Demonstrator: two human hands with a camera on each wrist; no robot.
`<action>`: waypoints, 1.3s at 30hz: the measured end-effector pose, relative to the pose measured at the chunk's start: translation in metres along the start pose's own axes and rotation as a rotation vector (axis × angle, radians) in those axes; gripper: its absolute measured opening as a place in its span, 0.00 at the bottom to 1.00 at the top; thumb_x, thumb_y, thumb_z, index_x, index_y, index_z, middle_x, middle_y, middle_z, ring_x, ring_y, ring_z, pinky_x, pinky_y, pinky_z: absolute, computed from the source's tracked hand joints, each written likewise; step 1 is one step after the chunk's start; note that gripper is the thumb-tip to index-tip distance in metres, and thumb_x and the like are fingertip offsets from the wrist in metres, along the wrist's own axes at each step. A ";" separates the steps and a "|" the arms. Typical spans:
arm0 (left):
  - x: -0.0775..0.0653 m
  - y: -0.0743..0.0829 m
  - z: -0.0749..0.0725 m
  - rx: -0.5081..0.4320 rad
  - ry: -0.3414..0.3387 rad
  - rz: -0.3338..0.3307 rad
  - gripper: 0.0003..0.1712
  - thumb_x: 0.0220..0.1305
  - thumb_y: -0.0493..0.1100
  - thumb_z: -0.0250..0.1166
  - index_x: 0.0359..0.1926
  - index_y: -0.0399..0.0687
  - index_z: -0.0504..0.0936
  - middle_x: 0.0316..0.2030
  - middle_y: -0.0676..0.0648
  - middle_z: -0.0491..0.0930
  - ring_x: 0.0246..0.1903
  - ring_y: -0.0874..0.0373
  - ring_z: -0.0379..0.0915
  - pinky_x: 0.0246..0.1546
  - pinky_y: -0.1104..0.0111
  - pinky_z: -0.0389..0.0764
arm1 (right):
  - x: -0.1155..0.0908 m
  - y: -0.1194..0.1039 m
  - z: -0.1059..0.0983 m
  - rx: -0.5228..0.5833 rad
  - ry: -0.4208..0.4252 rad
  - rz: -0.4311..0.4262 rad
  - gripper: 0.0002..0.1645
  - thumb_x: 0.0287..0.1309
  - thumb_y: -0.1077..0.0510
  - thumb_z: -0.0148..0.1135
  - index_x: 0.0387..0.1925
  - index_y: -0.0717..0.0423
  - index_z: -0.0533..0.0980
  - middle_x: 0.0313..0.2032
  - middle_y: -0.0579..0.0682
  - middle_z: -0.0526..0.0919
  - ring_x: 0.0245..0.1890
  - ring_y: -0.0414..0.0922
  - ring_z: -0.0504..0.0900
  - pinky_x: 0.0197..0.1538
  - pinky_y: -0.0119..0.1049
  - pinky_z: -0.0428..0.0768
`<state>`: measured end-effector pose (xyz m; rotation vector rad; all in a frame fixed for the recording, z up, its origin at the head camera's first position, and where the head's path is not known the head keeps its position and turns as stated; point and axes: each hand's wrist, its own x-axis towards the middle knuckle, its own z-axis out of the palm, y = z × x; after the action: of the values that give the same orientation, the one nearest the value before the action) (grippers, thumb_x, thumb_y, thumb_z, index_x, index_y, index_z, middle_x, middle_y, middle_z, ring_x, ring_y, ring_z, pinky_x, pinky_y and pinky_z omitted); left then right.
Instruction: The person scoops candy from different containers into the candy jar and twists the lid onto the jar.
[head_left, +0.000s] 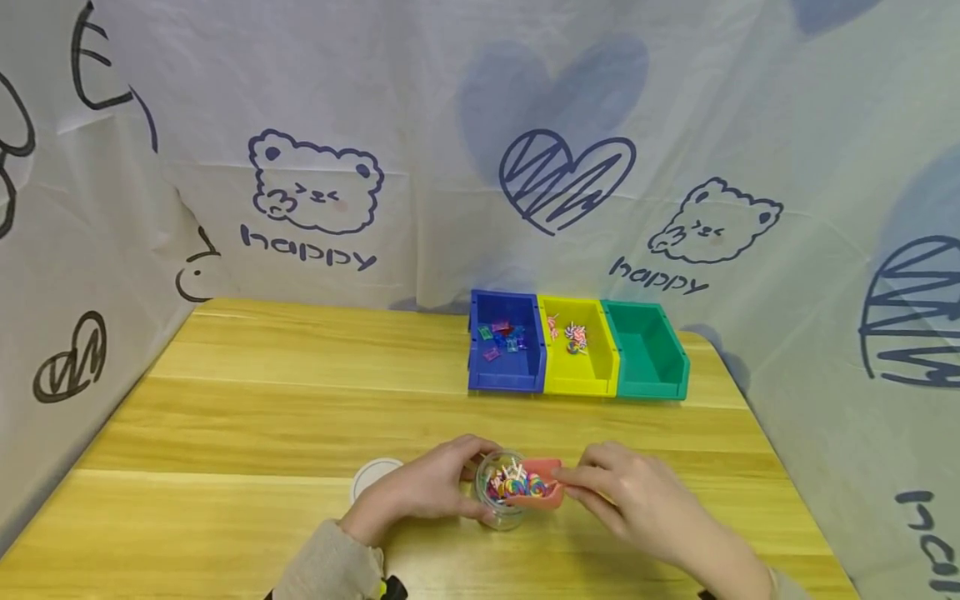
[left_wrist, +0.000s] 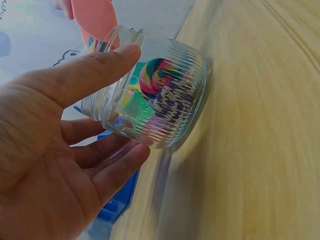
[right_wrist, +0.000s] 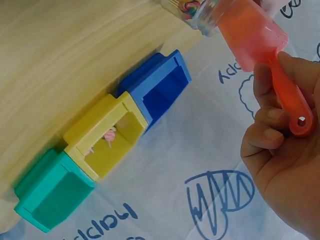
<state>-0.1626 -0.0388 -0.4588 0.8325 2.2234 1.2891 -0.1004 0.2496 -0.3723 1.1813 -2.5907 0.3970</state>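
My left hand (head_left: pixel 427 485) holds a small ribbed clear glass jar (left_wrist: pixel 187 75) on the table, thumb on one side and fingers on the other. Inside it, the left wrist view shows a swirled lollipop charm (left_wrist: pixel 156 77) and green and pink pieces. With my right hand (head_left: pixel 637 502) I pinch the handle of a coral-pink plastic scoop (right_wrist: pixel 250 32), whose open end lies over the jar's mouth. Several rainbow lollipop charms (head_left: pixel 516 487) with white sticks show at the scoop's lip and the jar's opening. Part of the jar is hidden behind my left fingers.
Farther back stand three joined bins: a blue bin (head_left: pixel 506 382) with coloured gem-like pieces, a yellow bin (head_left: pixel 581 383) with small lollipop charms, and a green bin (head_left: pixel 652 388). A round white lid (head_left: pixel 372 477) lies beside my left wrist. A printed white cloth (head_left: pixel 442 208) hangs behind the table.
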 end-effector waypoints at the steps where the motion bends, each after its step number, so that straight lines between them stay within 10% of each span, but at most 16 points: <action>1: 0.000 0.000 0.000 0.001 0.000 0.000 0.47 0.51 0.46 0.84 0.69 0.43 0.72 0.61 0.46 0.76 0.56 0.53 0.78 0.60 0.63 0.80 | 0.001 0.000 -0.001 -0.004 -0.006 0.003 0.16 0.58 0.61 0.75 0.47 0.44 0.89 0.32 0.36 0.79 0.28 0.30 0.70 0.28 0.21 0.73; 27: 0.001 -0.004 0.001 -0.014 0.000 0.021 0.47 0.50 0.43 0.84 0.69 0.42 0.72 0.62 0.44 0.76 0.57 0.52 0.78 0.61 0.63 0.79 | 0.006 0.000 -0.012 -0.019 -0.081 0.096 0.12 0.61 0.59 0.74 0.45 0.42 0.88 0.33 0.33 0.77 0.29 0.31 0.70 0.30 0.26 0.76; 39: -0.001 -0.003 -0.006 -0.018 0.010 0.006 0.48 0.55 0.52 0.81 0.72 0.45 0.70 0.66 0.46 0.74 0.62 0.48 0.74 0.65 0.53 0.76 | -0.011 0.008 0.016 0.189 0.250 0.209 0.21 0.62 0.69 0.69 0.54 0.49 0.84 0.39 0.36 0.80 0.29 0.31 0.72 0.31 0.22 0.74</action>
<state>-0.1668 -0.0440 -0.4585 0.8283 2.2151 1.3166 -0.1018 0.2569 -0.3924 0.8513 -2.5027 0.7951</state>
